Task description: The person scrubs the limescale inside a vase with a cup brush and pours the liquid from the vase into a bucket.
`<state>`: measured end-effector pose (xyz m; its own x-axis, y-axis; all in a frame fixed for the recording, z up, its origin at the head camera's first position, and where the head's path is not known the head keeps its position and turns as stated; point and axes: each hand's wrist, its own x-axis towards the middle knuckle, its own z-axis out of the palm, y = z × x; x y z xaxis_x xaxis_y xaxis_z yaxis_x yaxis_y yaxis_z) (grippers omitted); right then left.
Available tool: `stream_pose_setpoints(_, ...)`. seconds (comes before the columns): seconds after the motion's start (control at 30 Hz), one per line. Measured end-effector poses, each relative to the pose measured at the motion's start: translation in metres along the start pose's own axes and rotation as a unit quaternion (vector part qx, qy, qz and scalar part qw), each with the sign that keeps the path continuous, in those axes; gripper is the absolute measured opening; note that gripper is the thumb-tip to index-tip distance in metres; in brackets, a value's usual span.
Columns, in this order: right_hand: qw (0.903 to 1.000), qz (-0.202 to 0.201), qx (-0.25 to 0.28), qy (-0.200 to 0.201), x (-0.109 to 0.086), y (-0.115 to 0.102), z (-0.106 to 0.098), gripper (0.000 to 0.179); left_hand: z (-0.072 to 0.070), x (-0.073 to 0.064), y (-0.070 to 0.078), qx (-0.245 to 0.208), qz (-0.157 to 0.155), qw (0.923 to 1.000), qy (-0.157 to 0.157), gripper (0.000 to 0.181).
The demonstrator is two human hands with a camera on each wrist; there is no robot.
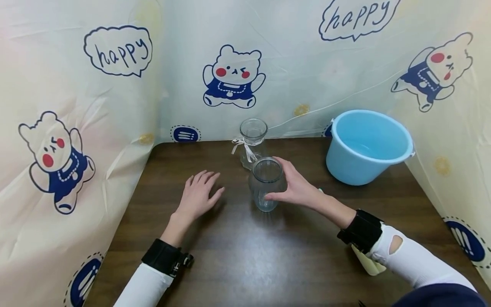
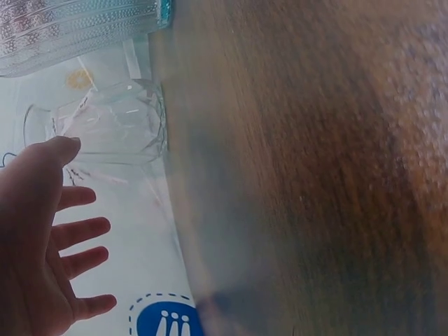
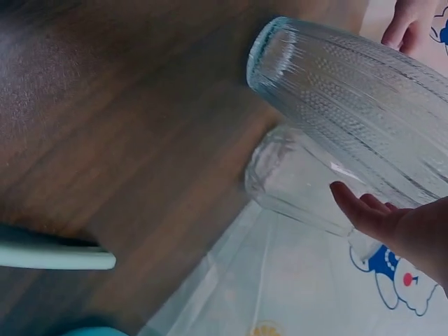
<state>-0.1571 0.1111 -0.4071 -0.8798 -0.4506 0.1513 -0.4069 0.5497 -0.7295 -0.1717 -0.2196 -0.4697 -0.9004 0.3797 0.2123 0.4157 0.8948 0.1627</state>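
Observation:
A ribbed clear glass vase (image 1: 264, 192) stands near the middle of the table, its textured side (image 3: 350, 91) large in the right wrist view. My right hand (image 1: 295, 183) grips it from the right, thumb on the near side and fingers around the back. Just behind it is a second, smooth glass vase (image 1: 251, 147) with a white ribbon (image 1: 248, 149) tied at its neck. To the left, my left hand (image 1: 197, 194) holds nothing, its fingers spread and relaxed. In the left wrist view, the smooth vase (image 2: 119, 122) appears beyond the left thumb.
A light blue bucket (image 1: 345, 157) stands at the back right. Under my right forearm lies a pale green object (image 1: 368, 260), mostly hidden; its end (image 3: 56, 257) shows in the right wrist view. Printed cloth (image 1: 184, 76) hangs along the back and sides of the dark wooden table (image 1: 238, 260).

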Motion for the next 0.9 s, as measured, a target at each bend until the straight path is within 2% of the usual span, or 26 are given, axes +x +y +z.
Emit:
stream_pose_setpoints(0.2,0.9993,0.004,0.037,0.011,0.003,0.003,0.004,0.109,-0.002,0.001,0.004,-0.002,0.016,0.9998,0.009,0.055)
stream_pose_setpoints(0.43,0.9983,0.012,0.053,0.024,0.004,0.005,0.007,0.105,-0.004,0.001,0.008,-0.003,0.029,0.9994,0.018,0.052)
stream_pose_setpoints(0.7,0.9954,-0.016,0.080,0.051,0.004,0.010,0.014,0.099,-0.004,0.002,0.008,-0.006,0.032,0.9994,0.015,0.047)
stream_pose_setpoints(0.9,0.9918,-0.031,0.089,0.086,0.000,0.011,0.016,0.096,-0.002,0.001,0.009,-0.003,0.036,0.9993,0.004,0.044)
